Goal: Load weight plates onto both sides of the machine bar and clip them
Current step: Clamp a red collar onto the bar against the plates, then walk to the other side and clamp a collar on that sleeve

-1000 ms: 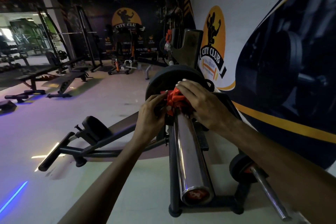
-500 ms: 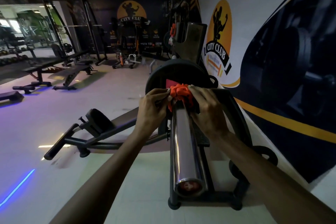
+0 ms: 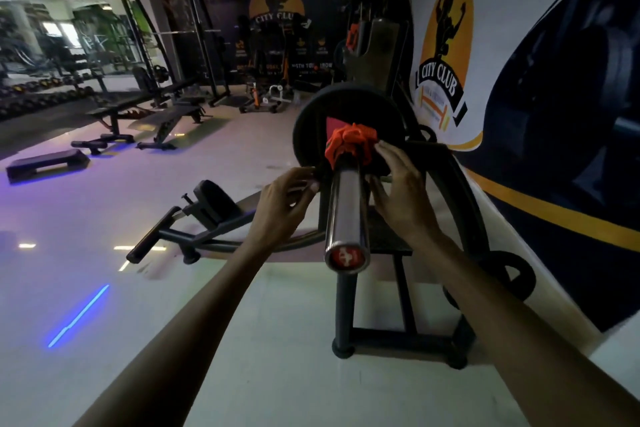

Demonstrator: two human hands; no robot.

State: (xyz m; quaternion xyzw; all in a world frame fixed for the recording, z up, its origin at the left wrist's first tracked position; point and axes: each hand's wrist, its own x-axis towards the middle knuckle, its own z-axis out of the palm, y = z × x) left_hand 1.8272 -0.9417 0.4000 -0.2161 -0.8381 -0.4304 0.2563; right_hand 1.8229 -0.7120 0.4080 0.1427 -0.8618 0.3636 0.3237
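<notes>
A chrome bar sleeve (image 3: 347, 215) with a red end cap points toward me. A black weight plate (image 3: 322, 107) sits on it, far along the sleeve. An orange-red clip (image 3: 349, 144) sits on the sleeve against the plate. My left hand (image 3: 284, 204) hovers left of the sleeve, fingers curled and apart, touching neither clip nor bar. My right hand (image 3: 403, 194) is on the right, fingertips close to the clip's side; contact is unclear. Both hands hold nothing.
The machine's black frame (image 3: 408, 336) stands on the floor under the sleeve. A wall with a gym logo (image 3: 446, 55) runs close on the right. A low padded lever arm (image 3: 207, 211) lies left. Benches (image 3: 162, 114) and racks stand further back.
Both hands have come off the clip and drawn back toward me, the left one furthest. The clip stays on the sleeve against the plate.
</notes>
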